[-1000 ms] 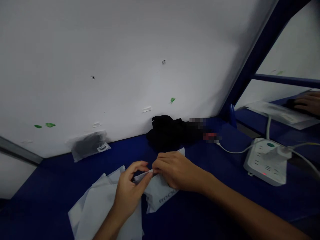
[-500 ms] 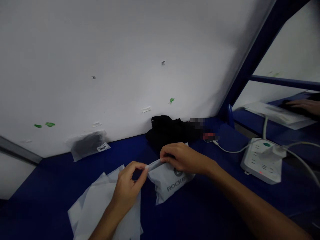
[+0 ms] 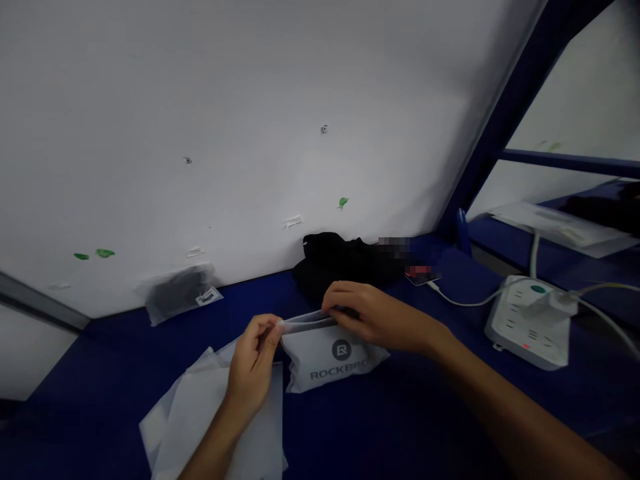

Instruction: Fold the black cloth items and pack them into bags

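Two hands on one bag — my left hand [image 3: 255,363] pinches the left end of the top edge of a white printed pouch [image 3: 327,355], fingertips pressed together on the thin strip, and my right hand [image 3: 373,317] grips the same edge further right, fingers curled over it and closed on the plastic. The edge runs taut between them. The pouch hangs just above the blue table [image 3: 400,413], its printed face turned toward me, a round logo over grey lettering.

Under my left wrist lies a loose stack of blank white bags [image 3: 210,420], flat on the table and spreading toward the near edge. Right behind my right hand sits a heap of black fabric [image 3: 340,260], pushed up against the white wall [image 3: 240,133]. Further left along that wall leans a clear packet with something dark inside [image 3: 177,293] and a small label at its corner.

Off to the right, well apart from my hands, a white power strip [image 3: 530,323] rests on the table with a plug in it — white cables run off from it both ways.
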`<state>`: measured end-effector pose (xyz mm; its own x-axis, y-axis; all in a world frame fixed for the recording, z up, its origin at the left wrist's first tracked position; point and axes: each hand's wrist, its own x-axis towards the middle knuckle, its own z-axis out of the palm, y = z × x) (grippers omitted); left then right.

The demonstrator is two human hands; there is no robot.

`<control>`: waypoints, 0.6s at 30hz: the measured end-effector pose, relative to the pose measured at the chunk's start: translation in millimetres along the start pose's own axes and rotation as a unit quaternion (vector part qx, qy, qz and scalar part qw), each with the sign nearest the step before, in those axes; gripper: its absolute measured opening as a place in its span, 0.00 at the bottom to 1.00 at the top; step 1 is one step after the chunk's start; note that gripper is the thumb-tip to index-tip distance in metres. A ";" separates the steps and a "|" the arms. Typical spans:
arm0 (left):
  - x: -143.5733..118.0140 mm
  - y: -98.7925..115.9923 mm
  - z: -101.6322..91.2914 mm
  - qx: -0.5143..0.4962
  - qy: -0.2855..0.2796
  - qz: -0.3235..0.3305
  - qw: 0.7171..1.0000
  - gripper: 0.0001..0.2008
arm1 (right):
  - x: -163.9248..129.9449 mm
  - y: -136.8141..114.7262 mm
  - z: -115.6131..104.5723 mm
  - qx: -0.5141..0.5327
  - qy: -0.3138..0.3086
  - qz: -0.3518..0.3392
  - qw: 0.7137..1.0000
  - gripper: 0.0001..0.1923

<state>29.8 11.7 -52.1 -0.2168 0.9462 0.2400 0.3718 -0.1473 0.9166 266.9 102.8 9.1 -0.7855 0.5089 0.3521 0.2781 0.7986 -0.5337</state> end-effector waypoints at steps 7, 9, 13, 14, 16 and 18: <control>-7.5 -0.3 5.7 0.020 -0.032 0.023 0.999 0.11 | -7.3 9.6 -1.7 -0.024 -0.046 0.047 0.998 0.12; -10.1 1.0 7.2 0.021 -0.045 0.026 0.998 0.10 | -10.4 14.5 -7.1 -0.006 -0.088 0.076 0.993 0.16; -13.6 2.3 9.8 0.028 -0.042 0.033 0.998 0.10 | -12.1 20.5 -9.7 0.045 -0.172 0.078 0.981 0.20; -13.6 1.8 10.0 0.029 -0.032 0.035 0.998 0.10 | -11.5 20.5 -8.0 0.060 -0.181 0.076 0.979 0.18; -12.6 0.0 9.8 0.028 -0.011 0.038 0.999 0.11 | -9.8 19.3 -3.4 0.078 -0.190 0.075 0.976 0.19; -11.1 -2.1 9.2 0.028 -0.003 0.037 0.999 0.12 | -8.7 17.2 0.5 0.069 -0.166 0.076 0.981 0.18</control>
<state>39.7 4.1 -59.7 -0.1817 0.9348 0.3053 0.4361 -0.2017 0.8770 278.3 111.9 -3.5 -0.8840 0.4674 0.0027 0.3467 0.6595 -0.6670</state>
